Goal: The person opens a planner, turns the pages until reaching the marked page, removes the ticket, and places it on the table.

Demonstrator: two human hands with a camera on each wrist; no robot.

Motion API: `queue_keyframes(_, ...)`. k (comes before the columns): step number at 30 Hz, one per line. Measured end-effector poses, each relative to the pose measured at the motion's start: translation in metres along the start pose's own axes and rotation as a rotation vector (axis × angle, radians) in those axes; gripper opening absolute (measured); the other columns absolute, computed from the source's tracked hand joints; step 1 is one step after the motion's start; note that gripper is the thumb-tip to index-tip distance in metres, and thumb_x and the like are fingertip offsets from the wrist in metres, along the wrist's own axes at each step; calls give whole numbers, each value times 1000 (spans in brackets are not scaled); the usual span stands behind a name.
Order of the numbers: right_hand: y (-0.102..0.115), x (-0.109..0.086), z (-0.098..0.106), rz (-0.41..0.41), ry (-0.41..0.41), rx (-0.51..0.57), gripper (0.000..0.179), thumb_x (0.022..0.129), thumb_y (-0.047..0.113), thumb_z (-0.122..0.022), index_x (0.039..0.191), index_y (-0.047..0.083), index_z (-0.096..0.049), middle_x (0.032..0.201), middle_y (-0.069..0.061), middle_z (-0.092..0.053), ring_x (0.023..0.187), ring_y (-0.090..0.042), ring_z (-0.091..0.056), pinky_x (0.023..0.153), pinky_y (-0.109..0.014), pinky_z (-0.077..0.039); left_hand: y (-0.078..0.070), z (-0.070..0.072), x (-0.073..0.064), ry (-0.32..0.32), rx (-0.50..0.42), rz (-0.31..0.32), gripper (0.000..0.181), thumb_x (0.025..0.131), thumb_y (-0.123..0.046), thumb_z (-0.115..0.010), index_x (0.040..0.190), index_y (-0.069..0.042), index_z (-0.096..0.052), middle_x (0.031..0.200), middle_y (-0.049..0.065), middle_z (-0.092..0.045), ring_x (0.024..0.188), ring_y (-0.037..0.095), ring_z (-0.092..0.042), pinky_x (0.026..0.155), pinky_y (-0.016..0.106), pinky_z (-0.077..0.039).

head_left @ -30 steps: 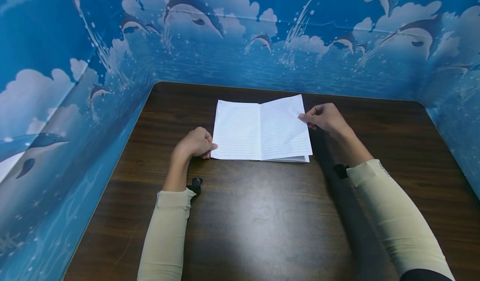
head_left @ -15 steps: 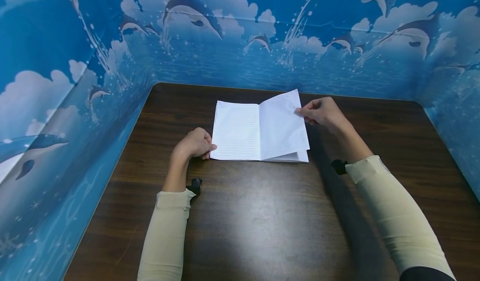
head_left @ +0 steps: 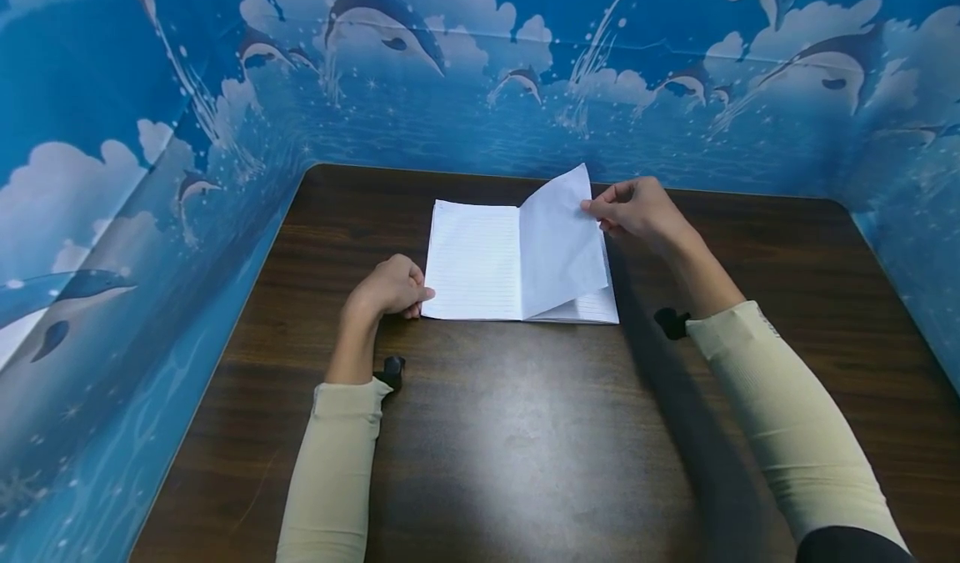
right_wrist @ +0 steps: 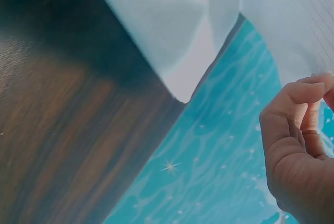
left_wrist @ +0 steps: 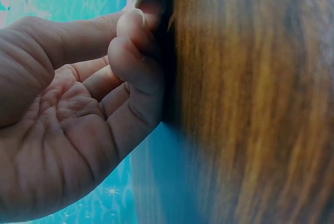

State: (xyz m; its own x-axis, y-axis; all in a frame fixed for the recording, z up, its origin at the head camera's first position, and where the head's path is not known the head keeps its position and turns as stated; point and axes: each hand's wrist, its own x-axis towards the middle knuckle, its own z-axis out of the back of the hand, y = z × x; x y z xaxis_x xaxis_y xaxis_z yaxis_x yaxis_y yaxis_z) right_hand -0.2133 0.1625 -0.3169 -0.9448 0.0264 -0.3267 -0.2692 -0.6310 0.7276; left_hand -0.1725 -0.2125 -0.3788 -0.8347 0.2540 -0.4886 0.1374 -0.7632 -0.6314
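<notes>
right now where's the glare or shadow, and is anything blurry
Head view: pale glare on the table, dark shadow beside the right sleeve. Left wrist: table grain soft, left hand crisper. Right wrist: paper partly washed out, table dark at upper left.

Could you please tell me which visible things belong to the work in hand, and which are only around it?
Belonging to the work:
open notebook
its raised page, pinched by the right hand
left hand, holding the notebook's left edge

Only around it:
wood-grain table
dolphin-print backdrop
pale sleeves
</notes>
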Motion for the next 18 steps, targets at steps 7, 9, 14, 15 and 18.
queue_keyframes(7,19,1,-8,77,17,31,43,100,45,-76,112,4,-75,88,-2,-70,82,-20,-66,73,-26,-58,2,0,1,-6,-6,-11,28,108,-12,-65,81,-2,-66,63,3,-65,59,14,-62,65,30,-52)
queue_keyframes(9,26,2,-11,93,29,44,41,101,42,-76,112,3,-75,88,-2,-70,82,-20,-67,73,-26,-60,3,0,1,-5,-6,-15,29,108,-12,-65,80,-2,-66,63,3,-65,59,15,-62,66,30,-52)
queue_keyframes(14,46,2,-22,99,39,79,37,102,37,-75,111,2,-74,91,-4,-71,81,-17,-70,73,-25,-61,2,0,0,-8,-12,-17,30,108,-11,-64,78,-3,-64,62,3,-64,59,15,-62,65,30,-51)
queue_keyframes(15,50,2,-25,98,38,88,36,102,37,-75,111,2,-74,91,-4,-71,81,-17,-71,72,-25,-61,2,-1,0,-9,-14,-17,30,108,-11,-64,78,-3,-63,62,3,-64,59,15,-61,65,30,-51)
queue_keyframes(18,61,2,-32,108,56,108,36,102,35,-76,112,1,-74,91,-4,-72,82,-17,-72,73,-25,-61,0,-1,1,-12,-14,-18,30,108,-10,-64,78,-3,-63,62,3,-63,58,14,-61,64,30,-50)
